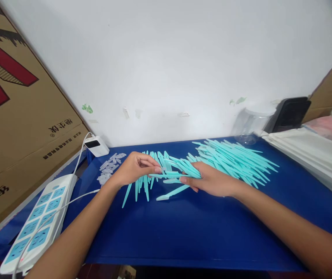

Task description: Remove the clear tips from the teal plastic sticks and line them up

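Several turquoise eyebrow razors (pixel 193 170) are bunched in my right hand (pixel 212 179), which is closed around their handles with the tips pointing left. My left hand (pixel 139 167) pinches a small clear cap (pixel 162 169) at the tips of the held razors. Beneath my hands, a loose row of razors (pixel 147 186) lies on the blue table (pixel 189 232). One more razor (pixel 171 192) sits just below the bunch, its handle end passing behind my right fingers. A large heap of razors (pixel 232 161) spreads to the right. Left of my left hand is a small pile of clear caps (pixel 110 168).
A white power strip (pixel 40 221) with cables and a white device (pixel 96 146) occupy the left side. A clear jar (pixel 253 124) and a black object (pixel 290 112) stand at the back right, beside white sheets (pixel 313 155). A cardboard box (pixel 23 128) rises at left; a white wall (pixel 168 69) closes the back.
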A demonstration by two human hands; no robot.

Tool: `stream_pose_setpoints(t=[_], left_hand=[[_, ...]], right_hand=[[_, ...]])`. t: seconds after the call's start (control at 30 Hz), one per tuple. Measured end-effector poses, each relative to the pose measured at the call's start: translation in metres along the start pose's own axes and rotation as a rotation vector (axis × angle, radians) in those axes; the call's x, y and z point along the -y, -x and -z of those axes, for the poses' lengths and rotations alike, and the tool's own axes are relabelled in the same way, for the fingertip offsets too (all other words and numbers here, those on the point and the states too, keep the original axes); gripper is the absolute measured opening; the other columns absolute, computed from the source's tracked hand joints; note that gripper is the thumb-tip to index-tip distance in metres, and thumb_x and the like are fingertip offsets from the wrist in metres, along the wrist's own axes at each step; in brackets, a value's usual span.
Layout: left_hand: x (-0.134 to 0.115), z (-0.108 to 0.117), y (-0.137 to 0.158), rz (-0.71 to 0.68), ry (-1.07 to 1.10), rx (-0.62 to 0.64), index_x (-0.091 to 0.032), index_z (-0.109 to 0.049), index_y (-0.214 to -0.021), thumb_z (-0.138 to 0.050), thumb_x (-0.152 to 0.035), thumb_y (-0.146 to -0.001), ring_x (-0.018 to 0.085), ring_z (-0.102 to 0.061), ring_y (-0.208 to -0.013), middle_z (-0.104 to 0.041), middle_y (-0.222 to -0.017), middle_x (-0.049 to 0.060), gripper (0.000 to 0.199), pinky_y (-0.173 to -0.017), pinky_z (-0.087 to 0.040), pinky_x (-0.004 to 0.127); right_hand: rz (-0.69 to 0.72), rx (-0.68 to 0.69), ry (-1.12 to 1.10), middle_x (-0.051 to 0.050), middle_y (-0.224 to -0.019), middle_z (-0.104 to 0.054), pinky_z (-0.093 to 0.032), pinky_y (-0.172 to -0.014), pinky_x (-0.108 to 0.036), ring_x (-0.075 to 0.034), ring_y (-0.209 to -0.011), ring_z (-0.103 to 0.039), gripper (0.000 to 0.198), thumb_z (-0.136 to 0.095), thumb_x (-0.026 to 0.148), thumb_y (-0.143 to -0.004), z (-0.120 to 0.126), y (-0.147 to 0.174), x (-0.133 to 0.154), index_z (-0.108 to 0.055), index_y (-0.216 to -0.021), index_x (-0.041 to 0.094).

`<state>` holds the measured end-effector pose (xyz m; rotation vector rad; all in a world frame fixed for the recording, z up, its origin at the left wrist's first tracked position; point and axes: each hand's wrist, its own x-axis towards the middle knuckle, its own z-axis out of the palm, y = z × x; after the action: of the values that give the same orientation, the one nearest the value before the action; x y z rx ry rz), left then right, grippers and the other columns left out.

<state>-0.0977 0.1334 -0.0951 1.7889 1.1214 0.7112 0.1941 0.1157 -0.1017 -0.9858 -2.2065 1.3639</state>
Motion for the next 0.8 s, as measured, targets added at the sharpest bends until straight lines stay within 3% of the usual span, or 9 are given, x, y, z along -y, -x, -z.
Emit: stream_pose_setpoints(t=[0.2, 0.8], left_hand=[[0.0053, -0.0084, -0.0022, -0.022, 0.023, 0.033, -0.017, -0.084, -0.092, -0.088, -0.041, -0.077, 0.021, -0.077, -0.075, -0.081, -0.083, 0.009, 0.029, -0.066, -0.059, 0.027], [0.0039, -0.0042, -0.0025, -0.012, 0.038, 0.025, -0.015, -0.084, -0.094, -0.087, -0.042, -0.079, 0.024, -0.078, -0.078, -0.081, -0.085, 0.011, 0.031, -0.066, -0.061, 0.029]], right_hand=[[-0.024, -0.019, 0.022, 0.003, -0.064, -0.058, -0.04, -0.061, -0.027, -0.015, -0.06, -0.052, 0.04, -0.064, 0.053, -0.097, -0.0007, 0.0018, 0.0032, -0.057, -0.073, 0.021], [-0.042, -0.038, 0.035, 0.002, -0.066, -0.06, -0.04, -0.063, -0.028, -0.015, -0.061, -0.053, 0.043, -0.062, 0.058, -0.096, 0.0026, 0.0044, 0.0063, -0.056, -0.074, 0.021]])
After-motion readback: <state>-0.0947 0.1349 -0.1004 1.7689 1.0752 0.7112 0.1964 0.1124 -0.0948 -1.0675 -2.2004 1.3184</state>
